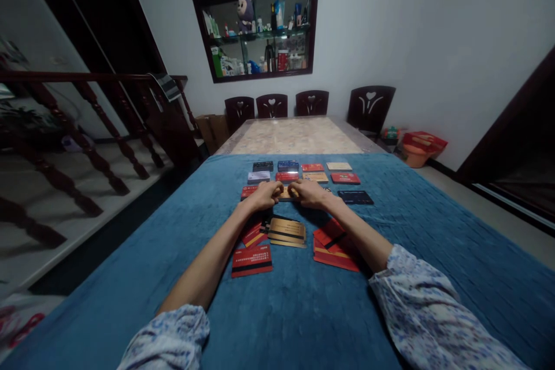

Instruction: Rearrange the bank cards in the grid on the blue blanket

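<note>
My left hand and my right hand reach forward with curled fingers, one at each end of a small yellow-gold card stack. The fingers cover most of that stack. Neat stacks stand around it, among them a red card stack just behind and a gold card stack behind my right hand. A red stack is partly hidden by my left hand. Dark cards lie to the right. Nearer me, gold cards overlap loosely between my forearms, with red cards and more red cards on either side.
A blue cloth covers the near part of the table; the far part shows a beige marbled top. Dark chairs line the far end. A wooden railing runs at left, and an orange bin stands on the floor at right.
</note>
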`<state>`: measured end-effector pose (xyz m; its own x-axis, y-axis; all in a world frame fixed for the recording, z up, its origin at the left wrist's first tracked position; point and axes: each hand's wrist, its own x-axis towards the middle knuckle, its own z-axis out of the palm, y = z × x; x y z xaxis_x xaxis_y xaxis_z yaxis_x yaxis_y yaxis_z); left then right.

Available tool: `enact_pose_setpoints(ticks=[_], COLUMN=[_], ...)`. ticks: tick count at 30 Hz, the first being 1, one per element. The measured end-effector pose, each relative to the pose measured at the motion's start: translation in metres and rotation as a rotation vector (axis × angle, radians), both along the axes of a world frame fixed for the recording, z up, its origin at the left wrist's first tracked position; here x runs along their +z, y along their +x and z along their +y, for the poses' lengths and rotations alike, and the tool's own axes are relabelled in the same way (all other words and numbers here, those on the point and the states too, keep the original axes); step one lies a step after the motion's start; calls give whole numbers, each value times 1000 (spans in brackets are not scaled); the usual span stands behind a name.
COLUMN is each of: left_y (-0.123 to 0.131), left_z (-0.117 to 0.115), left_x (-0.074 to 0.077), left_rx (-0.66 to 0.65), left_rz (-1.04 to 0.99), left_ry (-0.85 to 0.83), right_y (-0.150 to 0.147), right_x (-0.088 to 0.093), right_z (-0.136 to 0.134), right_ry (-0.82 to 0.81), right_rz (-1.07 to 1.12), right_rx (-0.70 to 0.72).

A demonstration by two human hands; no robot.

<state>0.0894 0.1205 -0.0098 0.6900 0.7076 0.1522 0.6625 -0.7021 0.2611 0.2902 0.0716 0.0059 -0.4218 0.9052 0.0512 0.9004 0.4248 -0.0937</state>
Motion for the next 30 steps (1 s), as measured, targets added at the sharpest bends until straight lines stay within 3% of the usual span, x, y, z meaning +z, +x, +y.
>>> enact_pose_setpoints(ticks=[16, 30], left_y=[1, -3], left_z=[-4, -13], left_x=[4, 10], left_rx=[-31, -59], left_rz=[-3, -134], left_ry=[27, 189], right_y=[6, -9], right_x=[-5, 22], right_z=[1, -18], right_ry=[56, 197], right_rz=[-2, -41], right_rx=[44, 64])
